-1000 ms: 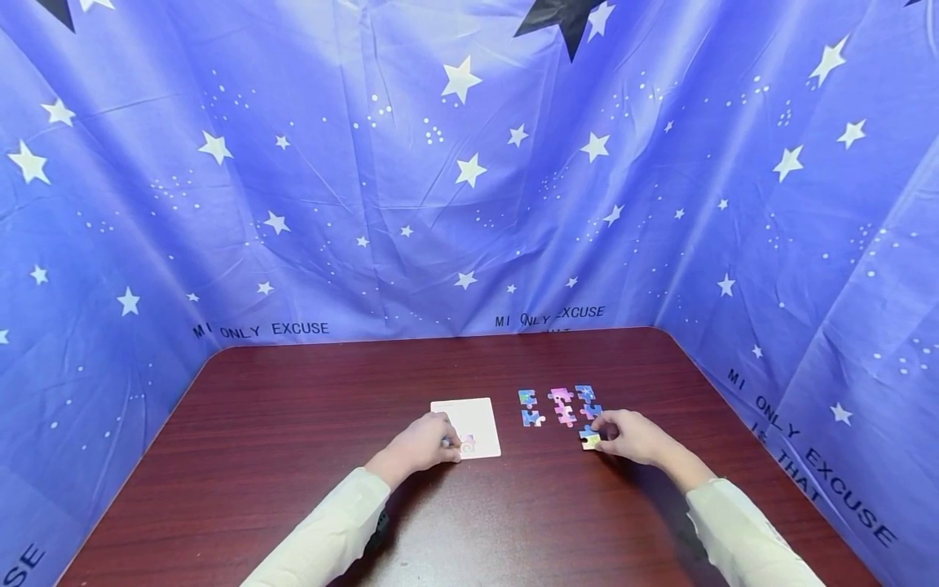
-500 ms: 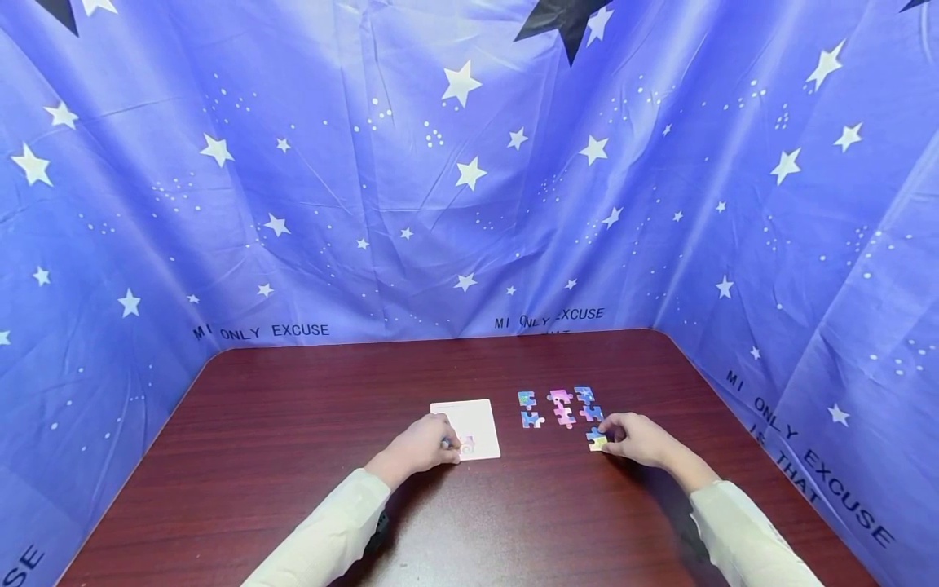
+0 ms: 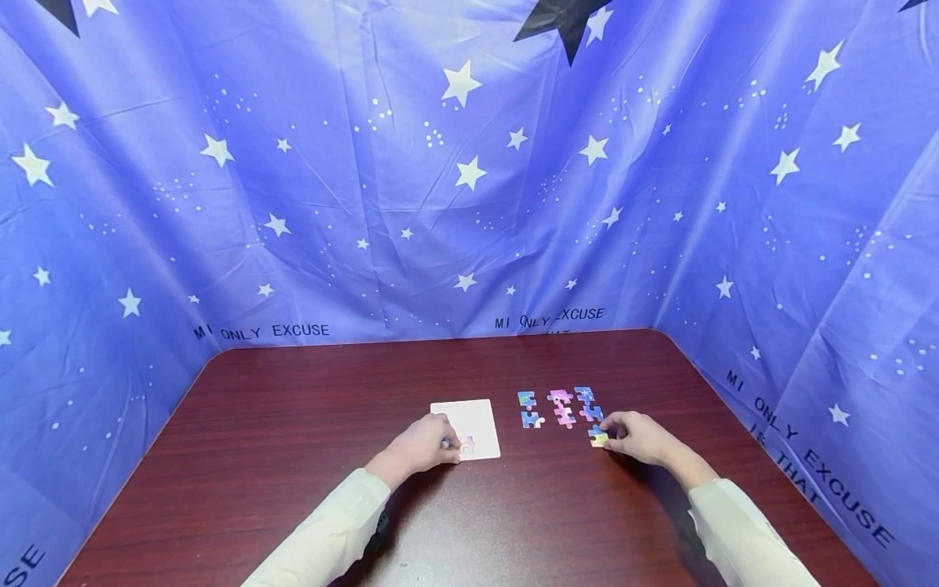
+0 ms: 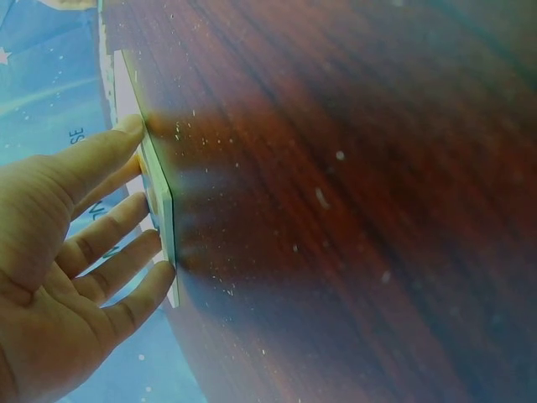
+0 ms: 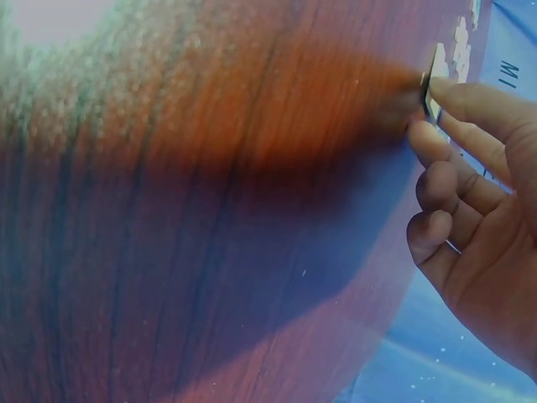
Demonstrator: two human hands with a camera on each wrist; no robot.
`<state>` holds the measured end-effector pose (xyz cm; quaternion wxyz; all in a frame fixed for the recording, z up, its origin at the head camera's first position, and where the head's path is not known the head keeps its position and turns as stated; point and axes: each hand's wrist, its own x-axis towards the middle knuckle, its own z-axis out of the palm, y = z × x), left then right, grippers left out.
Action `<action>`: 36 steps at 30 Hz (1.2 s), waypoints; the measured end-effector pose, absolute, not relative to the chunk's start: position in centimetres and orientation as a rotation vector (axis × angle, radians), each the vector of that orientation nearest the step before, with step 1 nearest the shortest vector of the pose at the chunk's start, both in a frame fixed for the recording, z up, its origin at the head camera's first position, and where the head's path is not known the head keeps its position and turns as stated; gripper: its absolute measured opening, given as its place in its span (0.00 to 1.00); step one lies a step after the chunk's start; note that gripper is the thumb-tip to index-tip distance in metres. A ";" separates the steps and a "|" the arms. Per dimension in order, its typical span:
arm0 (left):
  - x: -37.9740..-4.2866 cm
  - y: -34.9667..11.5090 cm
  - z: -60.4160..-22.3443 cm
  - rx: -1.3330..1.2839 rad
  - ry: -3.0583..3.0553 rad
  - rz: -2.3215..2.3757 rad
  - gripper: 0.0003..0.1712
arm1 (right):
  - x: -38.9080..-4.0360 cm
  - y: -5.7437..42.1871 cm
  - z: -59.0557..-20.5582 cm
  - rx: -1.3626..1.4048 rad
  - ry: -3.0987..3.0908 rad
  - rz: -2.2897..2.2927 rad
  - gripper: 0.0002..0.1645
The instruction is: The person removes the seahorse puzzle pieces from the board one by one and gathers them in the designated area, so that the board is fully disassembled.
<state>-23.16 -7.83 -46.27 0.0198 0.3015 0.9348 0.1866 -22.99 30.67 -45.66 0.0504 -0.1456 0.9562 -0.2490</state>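
In the head view my left hand (image 3: 421,443) rests at the lower left corner of a white square board (image 3: 469,416). Its fingertips touch the board's near edge, seen in the left wrist view, where the fingers are spread. A pinkish printed puzzle piece (image 3: 467,445) lies on the board beside those fingers; whatever is under them is partly hidden. My right hand (image 3: 640,436) pinches a blue and yellow puzzle piece (image 3: 597,439) at its right side, low over the table. In the right wrist view the thumb and forefinger meet at that piece's edge.
Several blue puzzle pieces (image 3: 591,413) and pink puzzle pieces (image 3: 563,417) lie in columns right of the board, just beyond the right hand. The dark red wooden table (image 3: 330,383) ends at a blue star-patterned curtain (image 3: 411,187) at the back and sides.
The right hand has shifted a little to the right with the blue and yellow puzzle piece, bringing it below the rightmost column. The left hand stays in place on the board.
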 end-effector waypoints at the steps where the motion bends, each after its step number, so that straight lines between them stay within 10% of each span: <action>1: -23.2 -7.8 -46.3 0.936 2.900 0.581 0.07 | -23.0 30.7 -45.7 -0.441 2.914 -0.757 0.14; 36: -23.1 -8.0 -46.0 0.953 2.880 0.584 0.09 | -23.3 30.7 -46.0 -0.361 2.933 -0.752 0.15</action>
